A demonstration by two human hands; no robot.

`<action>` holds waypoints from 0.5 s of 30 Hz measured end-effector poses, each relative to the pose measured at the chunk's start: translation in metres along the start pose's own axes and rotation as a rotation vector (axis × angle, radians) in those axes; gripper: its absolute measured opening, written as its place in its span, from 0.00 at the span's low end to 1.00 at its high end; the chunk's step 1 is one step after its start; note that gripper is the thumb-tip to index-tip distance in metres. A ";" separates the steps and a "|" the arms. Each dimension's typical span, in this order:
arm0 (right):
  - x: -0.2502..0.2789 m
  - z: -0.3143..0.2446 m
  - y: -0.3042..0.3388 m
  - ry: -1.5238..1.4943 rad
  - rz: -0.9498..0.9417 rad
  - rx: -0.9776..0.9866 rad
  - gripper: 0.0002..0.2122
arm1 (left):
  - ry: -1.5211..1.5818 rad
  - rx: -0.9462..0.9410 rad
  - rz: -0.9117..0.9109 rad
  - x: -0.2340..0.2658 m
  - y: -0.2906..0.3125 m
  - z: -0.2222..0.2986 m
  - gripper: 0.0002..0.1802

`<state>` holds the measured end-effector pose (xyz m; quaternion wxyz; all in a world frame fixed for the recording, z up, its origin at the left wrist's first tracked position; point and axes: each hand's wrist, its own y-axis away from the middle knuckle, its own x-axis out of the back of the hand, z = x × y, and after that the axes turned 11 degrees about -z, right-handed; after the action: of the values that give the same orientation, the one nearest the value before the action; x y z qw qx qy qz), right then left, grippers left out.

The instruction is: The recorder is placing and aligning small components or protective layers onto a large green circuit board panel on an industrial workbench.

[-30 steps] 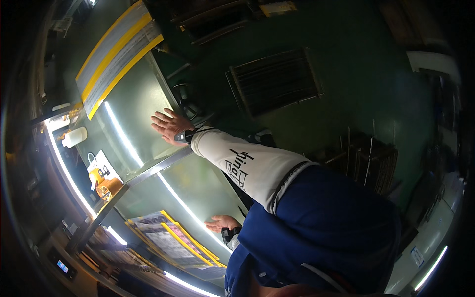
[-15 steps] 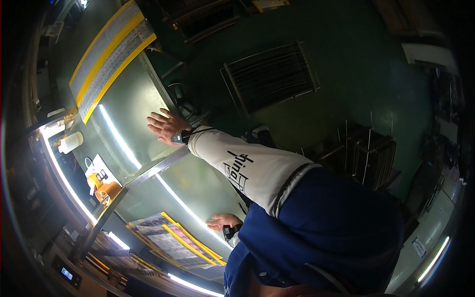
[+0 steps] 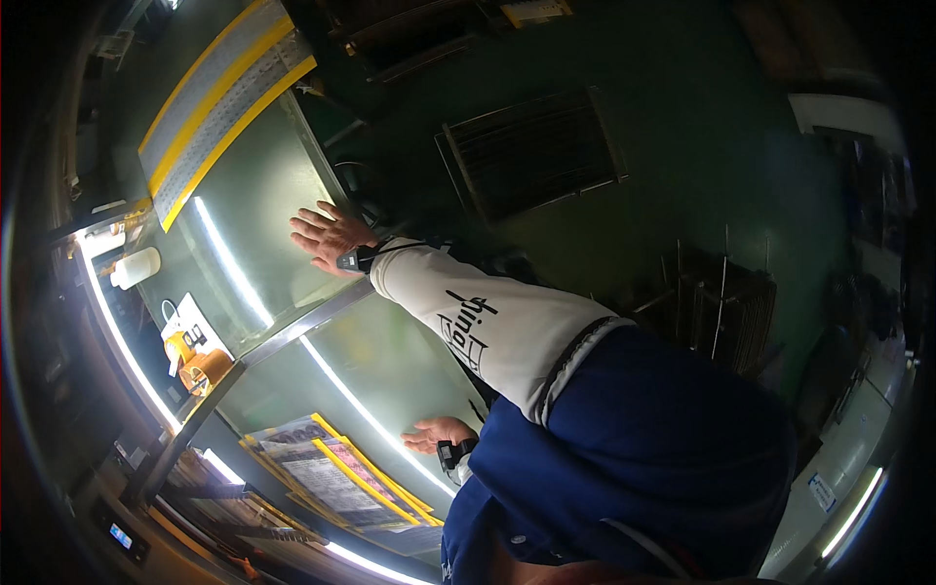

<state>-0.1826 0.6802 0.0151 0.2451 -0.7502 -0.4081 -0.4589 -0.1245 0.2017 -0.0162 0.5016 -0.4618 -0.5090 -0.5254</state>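
My right hand [image 3: 330, 239] lies flat, fingers spread, on a glossy green tabletop [image 3: 258, 210], with a dark band on the wrist and a white printed sleeve behind it. My left hand [image 3: 436, 434] rests palm down on the nearer green panel [image 3: 390, 366], also with a dark wrist band. It lies just right of a stack of yellow-edged printed sheets [image 3: 327, 473]. Neither hand holds anything. My blue shirt hides the left forearm.
A metal bar [image 3: 292, 331] divides the two panels. At the table's far side stand a white bottle [image 3: 136, 266] and an orange object [image 3: 195, 361]. A grey, yellow-striped strip [image 3: 219, 97] lies beyond. On the green floor are a dark grate [image 3: 531, 151] and a wire rack [image 3: 721, 302].
Both hands stay flat on the table in the same places. Only the view shifts slightly.
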 end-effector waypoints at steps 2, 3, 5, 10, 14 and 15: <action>-0.003 0.004 0.003 0.004 0.000 -0.014 0.30 | -0.017 -0.004 0.015 -0.003 0.002 0.001 0.38; -0.003 0.005 0.003 0.004 0.006 -0.016 0.30 | -0.017 -0.007 0.012 -0.005 0.001 0.000 0.38; -0.004 0.006 0.004 0.011 0.004 -0.024 0.30 | -0.016 -0.017 0.039 -0.011 -0.001 -0.003 0.38; -0.003 0.001 -0.001 0.029 -0.034 -0.028 0.30 | 0.058 -0.038 0.144 -0.020 -0.004 -0.003 0.41; -0.010 0.006 0.002 0.025 -0.015 -0.036 0.31 | 0.076 -0.038 0.131 -0.014 0.004 0.002 0.42; -0.010 0.006 0.002 0.030 -0.016 -0.037 0.31 | 0.081 -0.037 0.126 -0.013 0.003 0.004 0.42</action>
<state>-0.1803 0.6793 0.0037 0.2336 -0.7443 -0.4016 -0.4797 -0.1204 0.2069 -0.0291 0.5451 -0.4804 -0.4484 -0.5206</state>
